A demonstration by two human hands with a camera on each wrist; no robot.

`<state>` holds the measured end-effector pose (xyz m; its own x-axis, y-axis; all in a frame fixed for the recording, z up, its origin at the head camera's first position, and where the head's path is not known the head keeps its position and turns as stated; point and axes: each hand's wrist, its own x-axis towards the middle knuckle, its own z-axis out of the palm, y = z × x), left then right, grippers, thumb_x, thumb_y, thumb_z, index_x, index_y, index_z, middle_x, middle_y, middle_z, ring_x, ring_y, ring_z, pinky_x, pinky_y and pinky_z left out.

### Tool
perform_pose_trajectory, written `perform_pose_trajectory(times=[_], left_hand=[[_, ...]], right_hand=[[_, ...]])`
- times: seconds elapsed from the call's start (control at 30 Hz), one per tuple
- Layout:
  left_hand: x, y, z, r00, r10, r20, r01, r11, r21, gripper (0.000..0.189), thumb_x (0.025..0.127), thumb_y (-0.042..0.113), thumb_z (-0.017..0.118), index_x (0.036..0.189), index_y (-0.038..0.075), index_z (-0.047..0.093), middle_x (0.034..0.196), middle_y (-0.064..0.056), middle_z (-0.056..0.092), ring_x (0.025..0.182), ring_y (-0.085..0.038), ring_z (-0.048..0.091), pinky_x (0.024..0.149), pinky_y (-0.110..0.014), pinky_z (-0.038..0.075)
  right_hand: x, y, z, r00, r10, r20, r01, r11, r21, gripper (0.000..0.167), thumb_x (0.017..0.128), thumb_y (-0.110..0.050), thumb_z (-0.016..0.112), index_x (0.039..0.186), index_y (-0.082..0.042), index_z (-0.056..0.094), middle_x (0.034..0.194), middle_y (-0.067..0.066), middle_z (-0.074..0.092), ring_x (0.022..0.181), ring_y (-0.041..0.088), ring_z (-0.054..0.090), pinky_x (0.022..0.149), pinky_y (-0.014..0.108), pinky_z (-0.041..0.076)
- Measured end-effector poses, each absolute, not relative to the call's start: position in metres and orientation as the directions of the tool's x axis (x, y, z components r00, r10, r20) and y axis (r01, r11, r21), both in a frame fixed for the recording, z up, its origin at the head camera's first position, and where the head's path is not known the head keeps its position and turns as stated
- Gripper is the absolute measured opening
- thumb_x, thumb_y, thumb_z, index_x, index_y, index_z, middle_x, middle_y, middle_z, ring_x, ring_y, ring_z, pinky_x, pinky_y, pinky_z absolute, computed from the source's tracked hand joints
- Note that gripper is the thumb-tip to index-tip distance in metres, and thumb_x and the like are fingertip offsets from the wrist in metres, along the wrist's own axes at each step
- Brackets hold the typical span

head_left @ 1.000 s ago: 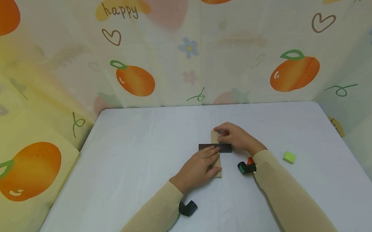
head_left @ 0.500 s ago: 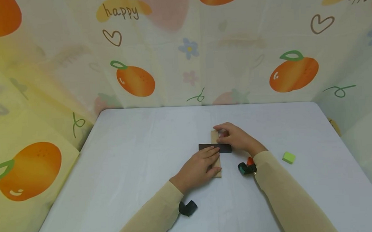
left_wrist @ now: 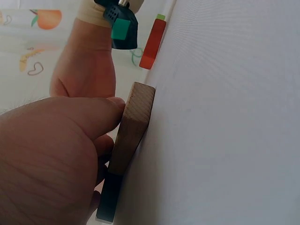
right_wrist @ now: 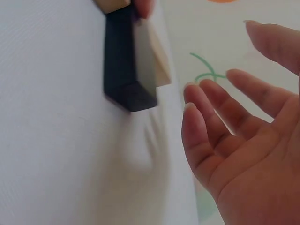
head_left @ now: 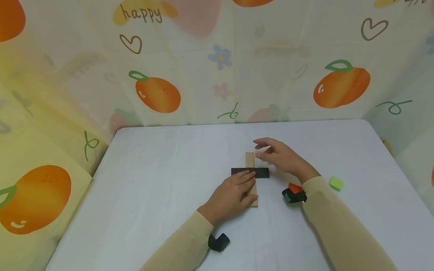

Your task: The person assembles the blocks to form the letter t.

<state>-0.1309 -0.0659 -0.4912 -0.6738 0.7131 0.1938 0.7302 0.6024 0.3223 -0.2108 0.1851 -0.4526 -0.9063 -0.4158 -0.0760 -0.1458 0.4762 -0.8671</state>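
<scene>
A dark, flat block lies crosswise on the table, with light wooden block showing on its far side and a wooden piece on its near side. Whether the wood is one strip or two pieces, I cannot tell. My left hand rests over the dark block and the near wood, fingers laid along them and thumb touching the wood's near end. Just right of the far wooden end, my right hand is raised, holding nothing; its fingers are loosely bent and apart in the right wrist view.
An orange block sits partly hidden behind the right wrist's camera. Farther right lies a small lime-green block. The white table ends at a back wall of fruit-printed cloth.
My right hand has come off the far wooden end, lifting and shifting a little right, its fingers spreading. The left hand stays in place, and more of the orange block shows.
</scene>
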Motion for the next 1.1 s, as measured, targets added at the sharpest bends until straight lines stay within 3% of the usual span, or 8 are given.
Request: perform_pose_trajectory(times=[0.23, 0.57, 0.83, 1.1], left_hand=[[-0.132, -0.066, -0.492, -0.678, 0.709, 0.194, 0.727, 0.605, 0.324, 0.056, 0.111, 0.039, 0.067, 0.152, 0.001, 0.063, 0.161, -0.010, 0.054, 0.153, -0.024, 0.044, 0.126, -0.035, 0.031], [-0.131, -0.066, -0.490, -0.695, 0.700, 0.165, 0.705, 0.618, 0.347, 0.058, 0.111, 0.039, 0.066, 0.154, 0.001, 0.061, 0.163, -0.008, 0.052, 0.155, -0.023, 0.041, 0.127, -0.034, 0.028], [-0.130, -0.067, -0.490, -0.692, 0.703, 0.164, 0.706, 0.613, 0.355, 0.057, 0.112, 0.039, 0.065, 0.154, 0.001, 0.061, 0.164, -0.008, 0.051, 0.155, -0.024, 0.041, 0.127, -0.033, 0.027], [-0.130, -0.066, -0.489, -0.684, 0.708, 0.178, 0.715, 0.602, 0.354, 0.057, 0.112, 0.037, 0.065, 0.153, -0.001, 0.061, 0.163, -0.011, 0.052, 0.155, -0.025, 0.042, 0.128, -0.034, 0.028]], right_hand=[[-0.200, 0.196, -0.439, -0.915, -0.403, 0.012, -0.199, 0.427, -0.882, 0.055, 0.111, -0.033, 0.068, 0.160, -0.011, 0.055, 0.152, 0.015, 0.061, 0.122, 0.032, 0.062, 0.099, 0.052, 0.052], [-0.178, 0.222, -0.425, -0.919, -0.372, 0.126, -0.259, 0.332, -0.907, 0.048, 0.111, -0.016, 0.066, 0.157, -0.007, 0.057, 0.141, 0.014, 0.064, 0.113, 0.035, 0.064, 0.091, 0.031, 0.055], [-0.159, 0.241, -0.418, -0.929, -0.341, 0.144, -0.264, 0.338, -0.903, 0.047, 0.112, -0.014, 0.064, 0.158, -0.008, 0.056, 0.140, 0.012, 0.063, 0.115, 0.028, 0.063, 0.095, 0.024, 0.054], [-0.145, 0.262, -0.415, -0.913, -0.339, 0.227, -0.317, 0.238, -0.918, 0.044, 0.114, -0.006, 0.057, 0.157, -0.004, 0.055, 0.139, 0.009, 0.064, 0.113, 0.024, 0.066, 0.095, 0.024, 0.057]])
